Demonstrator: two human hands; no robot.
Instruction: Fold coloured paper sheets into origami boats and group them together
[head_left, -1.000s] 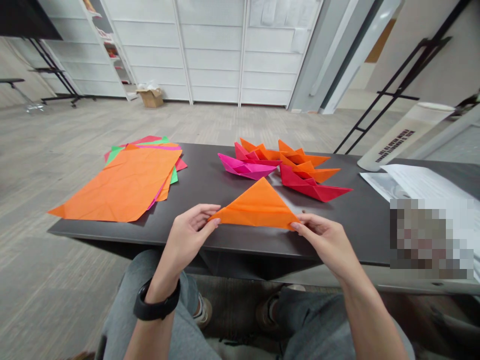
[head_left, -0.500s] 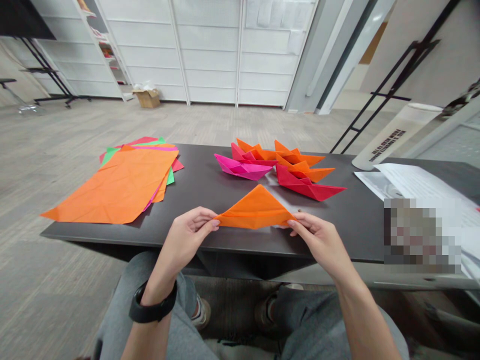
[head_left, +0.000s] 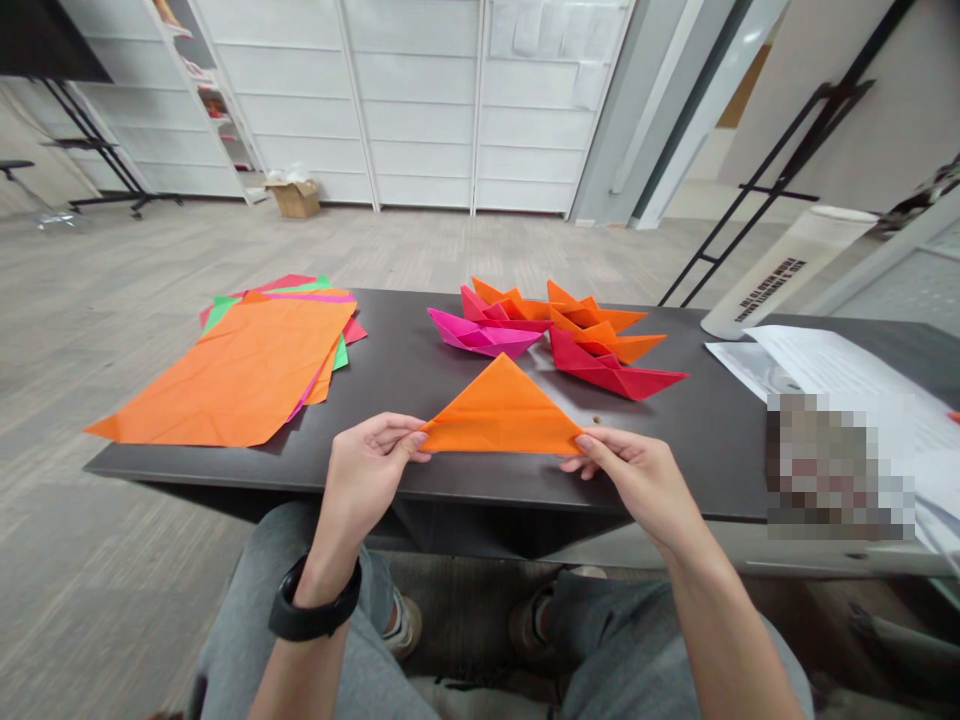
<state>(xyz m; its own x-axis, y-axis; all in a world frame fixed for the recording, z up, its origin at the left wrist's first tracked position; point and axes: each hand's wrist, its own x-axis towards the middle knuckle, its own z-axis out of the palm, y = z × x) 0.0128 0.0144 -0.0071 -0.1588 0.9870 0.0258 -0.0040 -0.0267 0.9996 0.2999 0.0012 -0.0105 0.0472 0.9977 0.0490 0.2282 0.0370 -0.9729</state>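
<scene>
The orange triangle of folded paper (head_left: pixel 502 415) spans the left hand (head_left: pixel 371 468) and right hand (head_left: pixel 628 468), each pinching a base corner, near the front edge of the dark grey tabletop (head_left: pixel 401 385). A folding step seems in hand; the next move probably calls for even grip. Red, orange and magenta paper boats (head_left: pixel 581 360) limit room beyond the apex; bare surface flanks both hands.

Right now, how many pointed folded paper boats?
6. Left row: magenta boat front, pink boat middle, orange boat back. Right row: red boat front, second orange boat middle, third orange boat back. Overlap may hide more.
</scene>
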